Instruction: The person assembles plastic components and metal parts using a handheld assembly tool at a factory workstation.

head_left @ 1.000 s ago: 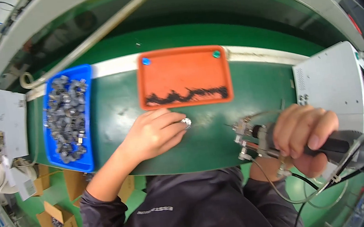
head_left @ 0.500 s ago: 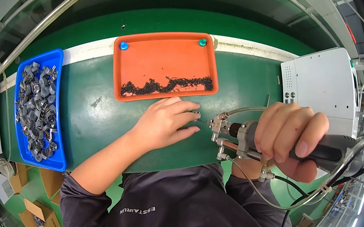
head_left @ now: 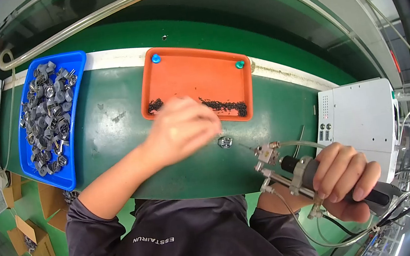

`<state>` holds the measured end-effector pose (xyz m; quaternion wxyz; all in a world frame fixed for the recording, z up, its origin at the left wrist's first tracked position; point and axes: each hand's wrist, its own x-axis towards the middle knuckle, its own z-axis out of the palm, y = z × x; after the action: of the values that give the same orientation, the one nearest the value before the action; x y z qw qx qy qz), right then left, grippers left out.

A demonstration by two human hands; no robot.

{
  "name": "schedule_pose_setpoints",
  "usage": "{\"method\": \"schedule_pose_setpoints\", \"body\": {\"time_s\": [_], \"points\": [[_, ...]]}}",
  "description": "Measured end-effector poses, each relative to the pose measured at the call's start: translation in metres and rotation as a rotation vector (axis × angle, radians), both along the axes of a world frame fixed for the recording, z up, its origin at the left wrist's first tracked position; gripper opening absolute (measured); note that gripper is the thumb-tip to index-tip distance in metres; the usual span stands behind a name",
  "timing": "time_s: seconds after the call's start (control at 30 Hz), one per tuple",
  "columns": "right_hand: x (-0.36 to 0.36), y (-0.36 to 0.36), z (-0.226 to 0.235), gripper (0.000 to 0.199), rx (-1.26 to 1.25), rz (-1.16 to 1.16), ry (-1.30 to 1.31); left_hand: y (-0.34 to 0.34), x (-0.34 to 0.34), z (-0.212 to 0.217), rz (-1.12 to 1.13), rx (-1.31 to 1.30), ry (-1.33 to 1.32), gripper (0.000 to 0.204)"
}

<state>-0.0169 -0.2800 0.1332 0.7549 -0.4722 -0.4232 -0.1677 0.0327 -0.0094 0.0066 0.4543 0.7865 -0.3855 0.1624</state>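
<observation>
My right hand (head_left: 349, 179) is wrapped around the dark handle of a powered screwdriver (head_left: 311, 176) with a metal head, thin tubes and cables. Its thin tip points left, toward a small round metal-and-grey part (head_left: 225, 142) lying on the green bench top. My left hand (head_left: 184, 128), smeared by motion, hovers over the near edge of an orange tray (head_left: 194, 48). Whether its fingers hold anything cannot be made out. A band of tiny black pieces (head_left: 225, 105), perhaps screws, lies along the tray's near side, partly hidden by the left hand.
At the left, a blue tray (head_left: 84, 66) is heaped with grey-and-metal parts (head_left: 51, 117). A white machine box (head_left: 360, 123) stands at the right. Blue and green knobs sit in the orange tray's far corners. Cardboard boxes (head_left: 39, 248) are on the floor, lower left.
My left hand has lifted off the small part and moved left toward the orange tray, leaving the part uncovered. The screwdriver has drawn back right and nearer to me. The view has shifted.
</observation>
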Motion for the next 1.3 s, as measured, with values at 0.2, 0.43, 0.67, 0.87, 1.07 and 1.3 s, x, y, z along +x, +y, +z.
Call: {"method": "schedule_pose_setpoints", "body": {"time_s": [0.2,0.43,0.67,0.87,1.07,1.3], "points": [[0.011,-0.010,-0.004,0.037,-0.143,-0.021,0.073,0.001,0.003,0.004,0.328,0.172,-0.037,0.023],[0.003,-0.020,0.002,0.030,-0.182,-0.096,0.039,-0.027,-0.014,-0.001,-0.197,0.241,0.048,0.016],[0.004,-0.021,0.003,0.029,-0.253,-0.091,0.037,-0.024,-0.016,-0.015,-0.201,0.204,0.064,0.017],[0.000,-0.020,0.001,0.028,-0.156,-0.137,0.023,-0.024,-0.016,-0.017,-0.225,0.186,0.091,0.011],[0.002,-0.010,0.001,0.042,-0.219,-0.167,-0.002,-0.022,-0.017,-0.019,-0.228,0.182,0.118,0.012],[0.005,-0.011,0.001,0.057,-0.176,-0.079,-0.052,-0.020,-0.017,-0.021,-0.219,0.191,0.108,0.013]]}}
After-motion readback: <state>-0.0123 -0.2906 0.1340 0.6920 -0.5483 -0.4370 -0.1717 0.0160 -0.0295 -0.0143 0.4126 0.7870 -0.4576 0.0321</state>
